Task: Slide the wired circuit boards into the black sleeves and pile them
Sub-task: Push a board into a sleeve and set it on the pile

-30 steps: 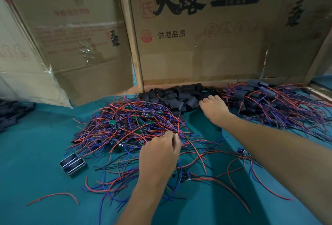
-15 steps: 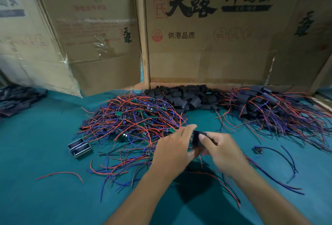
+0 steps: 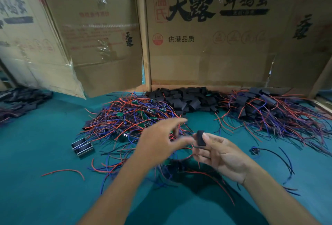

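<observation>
The setting was a small hand-assembly workshop. A worktop (image 3: 36,153) covered in teal felt filled the lower frame. Flattened cardboard cartons (image 3: 206,49) printed with Chinese characters stood along its far edge as a makeshift backboard. Bulk stock lay loose on the felt: a heap of wired circuit boards (image 3: 129,117) at centre, a pile of black sleeves (image 3: 186,99) behind it, and sleeved units (image 3: 269,110) at right.

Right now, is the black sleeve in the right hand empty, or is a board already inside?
Cannot tell. The right hand pinches the black sleeve upright; its inside is hidden.
</observation>
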Motion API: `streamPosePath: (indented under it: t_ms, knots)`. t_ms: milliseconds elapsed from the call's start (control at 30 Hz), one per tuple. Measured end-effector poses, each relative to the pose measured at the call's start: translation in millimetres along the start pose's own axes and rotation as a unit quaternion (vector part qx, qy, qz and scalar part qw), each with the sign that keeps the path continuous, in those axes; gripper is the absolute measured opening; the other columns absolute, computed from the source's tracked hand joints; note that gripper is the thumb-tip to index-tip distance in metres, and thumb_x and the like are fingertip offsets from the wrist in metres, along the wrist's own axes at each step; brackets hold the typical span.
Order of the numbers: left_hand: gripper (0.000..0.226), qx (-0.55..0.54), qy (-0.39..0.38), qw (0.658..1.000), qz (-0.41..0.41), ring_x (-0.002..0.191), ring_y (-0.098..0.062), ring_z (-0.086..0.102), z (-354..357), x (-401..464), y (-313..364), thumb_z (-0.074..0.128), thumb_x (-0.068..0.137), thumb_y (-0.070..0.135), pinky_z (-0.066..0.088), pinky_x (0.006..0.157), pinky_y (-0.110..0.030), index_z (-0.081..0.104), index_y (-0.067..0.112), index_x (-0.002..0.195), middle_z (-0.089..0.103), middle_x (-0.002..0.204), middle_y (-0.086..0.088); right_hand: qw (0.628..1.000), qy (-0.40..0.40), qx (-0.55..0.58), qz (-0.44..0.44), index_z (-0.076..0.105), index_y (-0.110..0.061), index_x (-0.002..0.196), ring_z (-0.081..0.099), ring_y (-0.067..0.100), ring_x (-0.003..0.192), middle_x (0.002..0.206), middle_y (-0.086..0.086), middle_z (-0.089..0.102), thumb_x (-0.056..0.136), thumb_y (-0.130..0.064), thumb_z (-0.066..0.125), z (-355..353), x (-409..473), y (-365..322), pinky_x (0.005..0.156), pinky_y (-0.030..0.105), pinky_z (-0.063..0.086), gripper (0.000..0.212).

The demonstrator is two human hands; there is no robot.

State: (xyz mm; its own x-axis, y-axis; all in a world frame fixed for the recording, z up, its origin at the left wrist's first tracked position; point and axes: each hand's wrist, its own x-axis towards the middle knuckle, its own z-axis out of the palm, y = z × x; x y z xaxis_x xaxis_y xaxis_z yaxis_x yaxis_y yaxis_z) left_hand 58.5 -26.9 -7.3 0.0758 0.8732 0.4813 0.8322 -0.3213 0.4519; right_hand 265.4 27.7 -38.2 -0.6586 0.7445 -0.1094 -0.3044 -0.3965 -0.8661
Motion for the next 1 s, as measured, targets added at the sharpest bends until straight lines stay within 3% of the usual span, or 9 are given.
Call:
streamPosePath:
  t_ms: [100,200,300,400,600,733,833,933,1000]
  knots:
    - [0.017,0.076,0.033,0.991,-0.102,0.095,-0.016,0.062,-42,31,-54,0.058,0.098,0.025,0.049,0.083,-0.033,0.068,0.020,0.111,0.070,0.105,0.001,0.999,0.029,-0.009,-0.012,0.067,-0.006,0.110,0.068,0.021,0.081,0.095,0.009,0.068,0.080,-0.029,0.066,-1,0,-4,0.072,0.032,0.058,0.037]
    - [0.025,0.260,-0.071,0.947,-0.173,0.111,-0.030,0.057,-80,49,-117,0.054,0.093,0.002,0.043,0.094,-0.038,0.068,0.007,0.113,0.064,0.118,-0.015,0.999,0.044,-0.021,-0.010,0.067,-0.007,0.110,0.067,0.019,0.078,0.094,0.008,0.068,0.079,-0.030,0.068,3,1,-4,0.068,0.029,0.058,0.038]
    - [0.032,0.322,-0.178,0.917,-0.156,0.114,-0.029,0.055,-85,47,-150,0.056,0.090,0.002,0.046,0.095,-0.040,0.061,0.010,0.121,0.061,0.123,-0.012,0.999,0.040,-0.026,-0.005,0.068,-0.007,0.109,0.066,0.019,0.078,0.095,0.009,0.067,0.080,-0.029,0.070,4,1,-2,0.067,0.029,0.056,0.037]
    - [0.028,0.356,-0.189,0.909,-0.110,0.112,-0.026,0.055,-86,44,-156,0.060,0.093,0.014,0.048,0.093,-0.042,0.057,0.015,0.121,0.061,0.121,-0.007,0.999,0.038,-0.035,-0.001,0.071,-0.010,0.104,0.066,0.020,0.079,0.096,0.009,0.068,0.080,-0.029,0.071,3,1,0,0.066,0.029,0.055,0.031]
    - [0.025,0.477,-0.208,0.854,-0.001,0.115,-0.017,0.057,-101,42,-154,0.056,0.100,0.035,0.045,0.095,-0.031,0.055,0.021,0.120,0.061,0.121,0.003,0.998,0.047,-0.042,-0.001,0.073,-0.010,0.102,0.065,0.021,0.079,0.097,0.011,0.067,0.080,-0.031,0.073,1,2,0,0.065,0.030,0.054,0.030]
    - [0.021,0.459,-0.159,0.874,-0.023,0.100,-0.021,0.063,-120,53,-130,0.056,0.099,0.034,0.052,0.088,-0.036,0.058,0.017,0.112,0.067,0.106,-0.002,0.998,0.042,-0.039,-0.004,0.071,-0.009,0.105,0.065,0.021,0.080,0.097,0.011,0.067,0.082,-0.030,0.072,1,1,-1,0.065,0.030,0.053,0.031]
    - [0.018,0.382,-0.036,0.923,-0.013,0.089,-0.028,0.063,-137,61,-105,0.061,0.096,0.029,0.055,0.078,-0.042,0.061,0.014,0.105,0.067,0.094,-0.009,0.998,0.045,-0.045,-0.003,0.070,-0.007,0.106,0.065,0.020,0.079,0.096,0.010,0.067,0.084,-0.029,0.070,2,0,-2,0.066,0.030,0.053,0.031]
    - [0.020,0.230,0.140,0.963,0.007,0.078,-0.024,0.065,-147,66,-76,0.073,0.089,0.018,0.052,0.077,-0.036,0.069,0.013,0.108,0.072,0.090,-0.006,0.997,0.052,-0.049,-0.006,0.067,-0.006,0.106,0.064,0.019,0.076,0.094,0.010,0.066,0.086,-0.028,0.067,2,1,-3,0.065,0.029,0.052,0.030]
    - [0.023,0.047,0.197,0.978,-0.057,0.078,-0.013,0.068,-142,65,-58,0.074,0.089,0.015,0.051,0.080,-0.028,0.071,0.017,0.111,0.073,0.092,0.004,0.997,0.056,-0.050,-0.008,0.066,-0.006,0.106,0.064,0.018,0.074,0.092,0.009,0.066,0.085,-0.028,0.067,3,1,-5,0.064,0.028,0.052,0.030]
